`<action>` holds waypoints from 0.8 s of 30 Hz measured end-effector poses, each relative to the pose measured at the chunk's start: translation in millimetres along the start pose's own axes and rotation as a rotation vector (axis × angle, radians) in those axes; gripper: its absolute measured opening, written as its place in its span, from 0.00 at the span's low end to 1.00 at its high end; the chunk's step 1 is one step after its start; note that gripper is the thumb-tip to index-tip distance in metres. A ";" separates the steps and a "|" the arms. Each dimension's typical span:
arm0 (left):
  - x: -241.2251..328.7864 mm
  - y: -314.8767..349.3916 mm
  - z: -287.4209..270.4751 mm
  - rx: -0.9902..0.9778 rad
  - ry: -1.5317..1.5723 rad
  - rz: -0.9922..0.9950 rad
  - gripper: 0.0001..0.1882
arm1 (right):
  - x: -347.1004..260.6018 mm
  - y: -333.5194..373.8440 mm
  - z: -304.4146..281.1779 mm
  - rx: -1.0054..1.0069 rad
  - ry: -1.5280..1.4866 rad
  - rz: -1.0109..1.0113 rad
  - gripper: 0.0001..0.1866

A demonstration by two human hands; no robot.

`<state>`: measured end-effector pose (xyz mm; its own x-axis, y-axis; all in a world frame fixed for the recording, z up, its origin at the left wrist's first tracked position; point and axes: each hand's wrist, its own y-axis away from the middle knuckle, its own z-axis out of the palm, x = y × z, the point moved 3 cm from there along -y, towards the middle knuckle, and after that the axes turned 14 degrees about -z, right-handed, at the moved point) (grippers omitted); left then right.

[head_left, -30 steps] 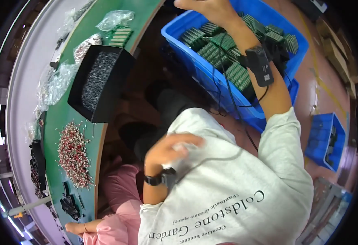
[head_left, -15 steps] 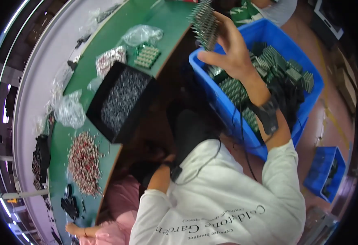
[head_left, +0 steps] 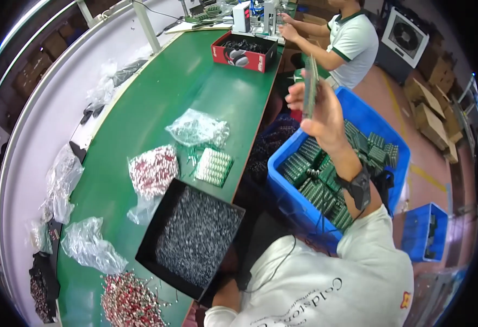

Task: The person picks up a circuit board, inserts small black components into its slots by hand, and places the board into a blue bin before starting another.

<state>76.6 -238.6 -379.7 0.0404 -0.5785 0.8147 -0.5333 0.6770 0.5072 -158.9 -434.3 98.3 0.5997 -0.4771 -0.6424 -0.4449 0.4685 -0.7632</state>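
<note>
My right hand [head_left: 329, 122] is raised above the blue bin, its thumb and fingers gripping a thin circuit board panel [head_left: 310, 90] that I see nearly edge-on. Under it, the blue bin [head_left: 394, 210] holds several stacks of green board panels [head_left: 318, 193] with rows of small light parts. My left forearm [head_left: 227, 296] reaches toward the black box; the hand itself is hidden there. This black box [head_left: 154, 240], full of small dark pieces [head_left: 195, 234], sits at the bench edge. One more board panel [head_left: 214, 167] lies on the green bench beyond it.
The green bench [head_left: 141, 117] carries a bag of red and white parts [head_left: 154, 170], clear plastic bags [head_left: 198, 128], a loose pile of red-and-white leaded parts [head_left: 130, 300] and a red box [head_left: 239, 57]. A co-worker [head_left: 353, 41] works at the far end. A smaller blue bin [head_left: 424, 231] stands right.
The view has tilted up, bringing the co-worker and red box into sight. The panel in my right hand has turned from showing its studded face to nearly edge-on.
</note>
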 end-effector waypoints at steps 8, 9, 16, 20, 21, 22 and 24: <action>-141.1 181.4 36.8 0.145 0.273 -0.147 0.13 | -36.3 52.6 29.5 -0.172 -0.070 -0.079 0.53; -228.5 179.0 33.0 0.265 0.352 -0.159 0.13 | -45.3 56.2 44.8 -0.220 -0.157 -0.091 0.54; -57.5 304.9 12.2 0.141 0.676 -0.093 0.21 | -29.6 102.7 24.1 -0.320 -0.140 0.023 0.51; -2.0 382.8 8.9 0.236 0.587 0.013 0.21 | 8.5 139.0 20.1 -0.379 -0.227 0.153 0.50; 4.6 400.1 9.3 0.290 0.595 0.046 0.22 | 10.0 142.8 26.5 -0.404 -0.269 0.178 0.50; 11.3 416.5 9.6 0.342 0.600 0.079 0.22 | 10.9 143.8 31.2 -0.422 -0.290 0.186 0.49; 20.2 450.7 11.2 0.405 0.635 0.104 0.22 | 8.6 137.7 48.1 -0.445 -0.396 0.206 0.46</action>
<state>-172.4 49.7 -137.9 0.3864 -0.0655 0.9200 -0.8242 0.4231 0.3763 -183.0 -338.1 -9.1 0.6353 -0.0588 -0.7701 -0.7605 0.1262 -0.6370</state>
